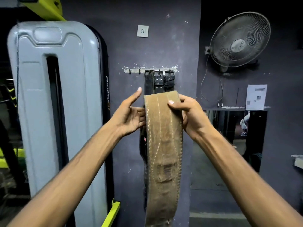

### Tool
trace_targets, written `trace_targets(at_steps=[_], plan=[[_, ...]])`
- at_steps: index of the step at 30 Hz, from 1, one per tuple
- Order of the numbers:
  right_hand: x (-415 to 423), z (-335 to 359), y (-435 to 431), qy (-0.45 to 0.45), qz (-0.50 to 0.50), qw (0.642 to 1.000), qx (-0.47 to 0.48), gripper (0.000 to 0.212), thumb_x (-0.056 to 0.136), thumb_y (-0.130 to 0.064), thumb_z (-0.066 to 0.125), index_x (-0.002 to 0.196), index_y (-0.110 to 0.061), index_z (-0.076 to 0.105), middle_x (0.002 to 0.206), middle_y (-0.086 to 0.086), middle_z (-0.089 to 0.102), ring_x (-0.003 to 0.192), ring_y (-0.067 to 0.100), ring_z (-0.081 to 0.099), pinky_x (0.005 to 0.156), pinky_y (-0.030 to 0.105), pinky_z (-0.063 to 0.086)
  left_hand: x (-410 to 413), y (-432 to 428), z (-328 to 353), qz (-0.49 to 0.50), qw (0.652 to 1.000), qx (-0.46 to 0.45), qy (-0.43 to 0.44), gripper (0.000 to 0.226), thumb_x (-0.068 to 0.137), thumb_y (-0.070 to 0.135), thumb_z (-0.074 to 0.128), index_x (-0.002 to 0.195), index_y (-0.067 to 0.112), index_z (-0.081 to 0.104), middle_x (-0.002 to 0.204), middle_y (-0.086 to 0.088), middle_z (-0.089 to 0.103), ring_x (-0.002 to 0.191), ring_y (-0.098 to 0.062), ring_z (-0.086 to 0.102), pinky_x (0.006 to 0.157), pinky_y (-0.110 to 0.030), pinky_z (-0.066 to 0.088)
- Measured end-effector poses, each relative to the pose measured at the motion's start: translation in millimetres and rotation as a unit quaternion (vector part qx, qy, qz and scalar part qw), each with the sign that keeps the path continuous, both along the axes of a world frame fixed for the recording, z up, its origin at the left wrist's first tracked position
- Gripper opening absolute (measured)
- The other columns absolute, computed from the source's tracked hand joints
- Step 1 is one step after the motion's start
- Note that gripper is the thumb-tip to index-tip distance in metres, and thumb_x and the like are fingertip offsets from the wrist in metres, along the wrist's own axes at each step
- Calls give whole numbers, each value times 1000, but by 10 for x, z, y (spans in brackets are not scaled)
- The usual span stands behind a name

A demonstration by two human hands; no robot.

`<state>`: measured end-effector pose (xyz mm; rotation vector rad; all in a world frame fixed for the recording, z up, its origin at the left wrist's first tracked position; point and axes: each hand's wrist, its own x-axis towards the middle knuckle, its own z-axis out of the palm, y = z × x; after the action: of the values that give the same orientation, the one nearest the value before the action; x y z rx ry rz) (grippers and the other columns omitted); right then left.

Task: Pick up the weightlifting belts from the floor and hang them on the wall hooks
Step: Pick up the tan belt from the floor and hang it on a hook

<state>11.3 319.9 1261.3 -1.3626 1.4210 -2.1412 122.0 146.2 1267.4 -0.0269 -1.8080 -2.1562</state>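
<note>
Hooks first: a metal rail (150,70) is fixed across the dark wall (164,46), and three dark belts (158,82) hang from the pegs on its right part, buckles up at the rail, straps dropping straight down side by side. Below the rail and in front of those straps, the tan belt (164,136) is up off the floor, held in the air between both hands. It folds over at the top and hangs long, its lower end running out of the bottom of the view, stitched lines along its face.

Now the hands. The right hand (186,112) grips the belt's right edge near the fold, thumb laid across the front, fingers curled round behind. The left hand (131,115) is spread, palm turned toward the belt, thumb pointing up; its fingertips meet the belt's left edge and slip behind it, so whether they press on the back I cannot tell. Both forearms reach forward and upward, roughly level with each other.

Off to the left stands a tall grey machine cover (54,95); to the right a wall fan (240,40); above the rail a socket (142,31).
</note>
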Motion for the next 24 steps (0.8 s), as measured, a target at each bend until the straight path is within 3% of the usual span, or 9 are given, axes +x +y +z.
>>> trace_targets(at_steps=[3,9,10,11,12,14,17,19,24], plan=[[-132,-147,86,36,19,999,18,46,79,-6,69,124,3,65,111,16,73,100,25,69,91,38,56,-195,46,15,59,997,28,31,76,73,47,81,125,-5,63,121,-21,59,105,-28,53,114,-39,36],[-602,-274,140,-65,79,991,90,55,90,-47,69,125,-5,70,116,29,67,95,31,65,100,40,51,-501,185,-50,134,979,-93,121,42,80,-3,71,121,-5,63,96,-7,72,85,-14,68,72,-17,55],[-682,-247,114,-86,93,987,100,68,87,-55,70,131,-4,66,148,23,50,105,38,57,114,48,41,-536,189,-109,140,975,-112,129,43,77,-2,73,119,-1,64,98,-6,74,88,-14,69,76,-19,55],[-751,-212,65,-111,109,982,103,81,83,-61,72,136,0,61,113,17,38,111,43,47,122,53,29,-549,213,-172,139,973,-126,131,45,73,1,75,117,3,64,100,-6,75,92,-15,70,81,-23,55],[-804,-176,1,-140,116,978,101,88,80,-62,74,137,3,59,140,42,39,126,47,45,123,54,25,-566,201,-240,136,971,-148,132,45,70,4,75,114,7,65,102,-5,76,95,-15,70,86,-26,54],[-921,-131,-172,-194,95,972,92,81,81,-57,75,131,7,63,146,29,51,135,42,51,117,53,39,-623,146,-364,127,967,-178,129,41,71,5,74,110,14,65,100,-3,76,94,-15,69,87,-28,52],[-1075,-155,-449,-195,64,973,106,35,93,-37,66,102,-4,74,90,14,74,79,29,70,80,36,59,-718,-18,-490,107,972,-180,108,28,77,12,72,104,18,67,92,0,74,85,-16,67,81,-26,53],[-1209,-226,-662,-175,44,979,96,17,93,-22,63,90,-9,74,74,8,73,67,22,67,64,28,57,-826,-207,-551,93,980,-170,53,19,82,36,70,94,22,71,76,3,65,69,-14,58,67,-21,51],[-1482,-482,-1133,-37,-24,998,40,25,87,-1,54,99,-8,75,92,3,79,88,20,68,82,35,50,-1204,-819,-581,93,994,-56,5,58,80,73,59,91,17,60,89,-10,51,73,-19,53,66,-28,57]])
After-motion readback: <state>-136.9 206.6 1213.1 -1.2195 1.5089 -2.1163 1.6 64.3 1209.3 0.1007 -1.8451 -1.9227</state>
